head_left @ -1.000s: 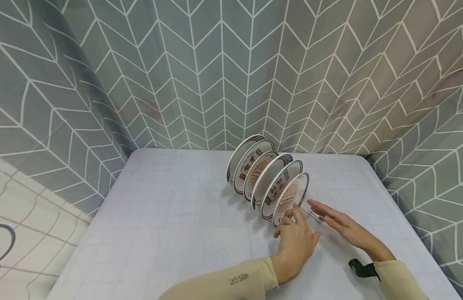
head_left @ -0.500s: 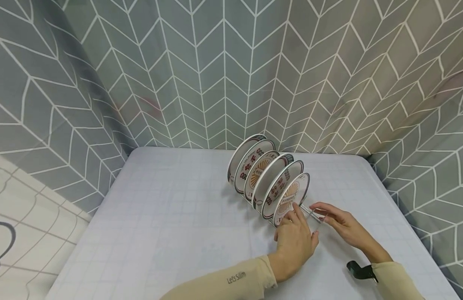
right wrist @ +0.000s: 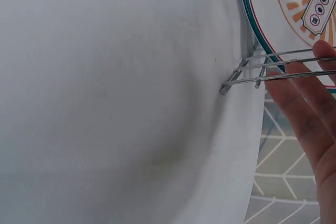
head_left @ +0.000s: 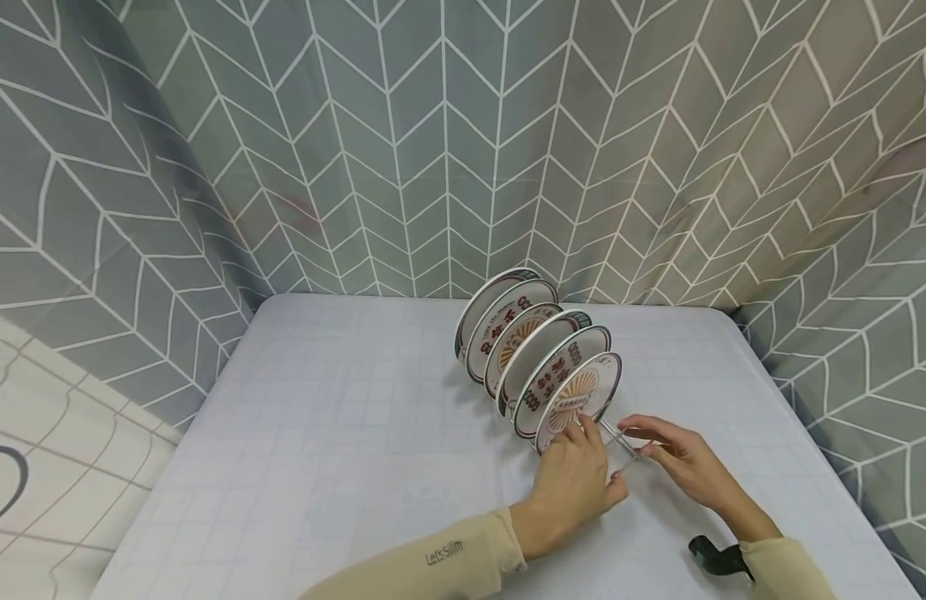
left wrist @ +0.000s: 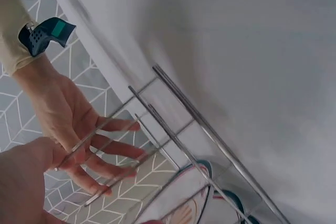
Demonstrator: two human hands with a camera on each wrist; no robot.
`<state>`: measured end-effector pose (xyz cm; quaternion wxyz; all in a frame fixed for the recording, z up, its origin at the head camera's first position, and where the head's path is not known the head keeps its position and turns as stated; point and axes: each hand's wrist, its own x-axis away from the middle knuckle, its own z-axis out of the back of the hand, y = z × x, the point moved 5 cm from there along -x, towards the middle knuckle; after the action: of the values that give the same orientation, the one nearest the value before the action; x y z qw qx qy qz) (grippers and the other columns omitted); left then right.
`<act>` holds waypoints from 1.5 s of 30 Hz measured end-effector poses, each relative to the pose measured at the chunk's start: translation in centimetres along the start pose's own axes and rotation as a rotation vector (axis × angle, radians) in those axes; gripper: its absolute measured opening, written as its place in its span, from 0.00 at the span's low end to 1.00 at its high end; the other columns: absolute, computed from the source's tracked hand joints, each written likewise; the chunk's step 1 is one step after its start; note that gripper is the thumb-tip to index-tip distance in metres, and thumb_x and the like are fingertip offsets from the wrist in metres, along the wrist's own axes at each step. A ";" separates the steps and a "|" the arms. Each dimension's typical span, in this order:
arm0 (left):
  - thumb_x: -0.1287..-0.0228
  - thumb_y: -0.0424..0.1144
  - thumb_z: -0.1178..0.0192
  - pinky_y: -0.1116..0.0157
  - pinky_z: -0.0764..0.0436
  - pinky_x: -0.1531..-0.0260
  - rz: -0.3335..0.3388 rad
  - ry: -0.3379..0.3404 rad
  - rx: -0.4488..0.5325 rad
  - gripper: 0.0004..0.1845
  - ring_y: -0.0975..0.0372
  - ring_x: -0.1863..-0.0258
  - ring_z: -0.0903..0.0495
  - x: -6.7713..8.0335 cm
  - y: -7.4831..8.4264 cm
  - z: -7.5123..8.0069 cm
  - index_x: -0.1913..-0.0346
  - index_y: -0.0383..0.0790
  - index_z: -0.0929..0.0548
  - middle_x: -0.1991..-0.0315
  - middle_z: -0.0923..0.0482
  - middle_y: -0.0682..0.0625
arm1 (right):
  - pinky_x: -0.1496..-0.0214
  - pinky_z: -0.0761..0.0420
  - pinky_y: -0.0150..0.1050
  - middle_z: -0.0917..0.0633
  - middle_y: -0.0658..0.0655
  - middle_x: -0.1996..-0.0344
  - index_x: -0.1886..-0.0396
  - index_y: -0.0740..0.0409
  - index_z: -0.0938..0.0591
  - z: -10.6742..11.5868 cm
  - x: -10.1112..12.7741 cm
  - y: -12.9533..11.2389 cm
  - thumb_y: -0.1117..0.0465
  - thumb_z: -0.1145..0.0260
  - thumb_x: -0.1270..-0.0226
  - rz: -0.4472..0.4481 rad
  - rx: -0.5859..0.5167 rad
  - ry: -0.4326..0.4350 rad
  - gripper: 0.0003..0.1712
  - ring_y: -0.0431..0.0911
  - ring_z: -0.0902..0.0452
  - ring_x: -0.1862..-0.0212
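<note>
Hands come first on the near right part of the table [head_left: 342, 433]: our left hand [head_left: 575, 483] curls its fingers round the near end of the wire rack [head_left: 620, 440], and our right hand [head_left: 676, 462] pinches the same end from the other side. Just beyond our fingers the rack holds a row of plates [head_left: 538, 358] standing on edge, and behind them hangs the patterned curtain [head_left: 447, 142].
</note>
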<state>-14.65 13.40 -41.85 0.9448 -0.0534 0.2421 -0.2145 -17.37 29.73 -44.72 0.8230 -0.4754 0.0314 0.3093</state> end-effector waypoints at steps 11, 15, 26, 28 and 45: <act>0.57 0.69 0.47 0.70 0.27 0.84 -0.133 -0.083 0.192 0.46 0.63 0.76 0.22 1.7 -3.0 0.3 0.46 0.30 0.27 0.67 0.21 0.47 | 0.65 0.20 0.34 0.18 0.56 0.55 0.49 0.59 0.22 -2.3 0.5 -2.6 0.76 0.34 0.50 -0.009 0.132 0.055 0.25 0.37 0.21 0.54; 0.58 0.68 0.47 0.71 0.29 0.86 -0.195 -0.061 0.230 0.43 0.63 0.78 0.24 2.7 -4.8 0.7 0.50 0.33 0.28 0.70 0.23 0.50 | 0.68 0.19 0.35 0.17 0.54 0.58 0.50 0.55 0.21 -3.6 0.5 -3.6 0.74 0.31 0.52 -0.022 0.160 0.080 0.26 0.40 0.20 0.56; 0.61 0.67 0.42 0.71 0.28 0.83 -0.319 -0.051 0.334 0.39 0.65 0.77 0.26 4.8 -8.4 0.9 0.53 0.39 0.29 0.69 0.27 0.54 | 0.67 0.18 0.34 0.17 0.51 0.59 0.51 0.48 0.21 -7.1 0.6 -6.2 0.67 0.28 0.53 0.010 0.155 0.120 0.26 0.46 0.18 0.60; 0.62 0.67 0.42 0.71 0.27 0.83 -0.324 -0.050 0.347 0.39 0.65 0.76 0.27 5.2 -9.0 1.0 0.52 0.39 0.29 0.67 0.26 0.54 | 0.67 0.18 0.33 0.17 0.50 0.59 0.51 0.49 0.21 -7.7 0.5 -6.8 0.68 0.27 0.55 0.062 0.159 0.141 0.28 0.44 0.18 0.60; 0.57 0.66 0.38 0.66 0.20 0.66 -0.272 -0.174 0.515 0.44 0.63 0.60 0.20 7.3 -11.9 0.5 0.39 0.42 0.32 0.54 0.21 0.52 | 0.64 0.17 0.37 0.18 0.53 0.54 0.44 0.48 0.25 -10.2 0.8 -8.4 0.65 0.31 0.46 0.020 0.145 0.066 0.28 0.45 0.18 0.56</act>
<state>-13.14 -0.46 -42.15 0.9070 0.1379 0.0883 -0.3880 -9.71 18.93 -44.11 0.8507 -0.4242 0.0855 0.2984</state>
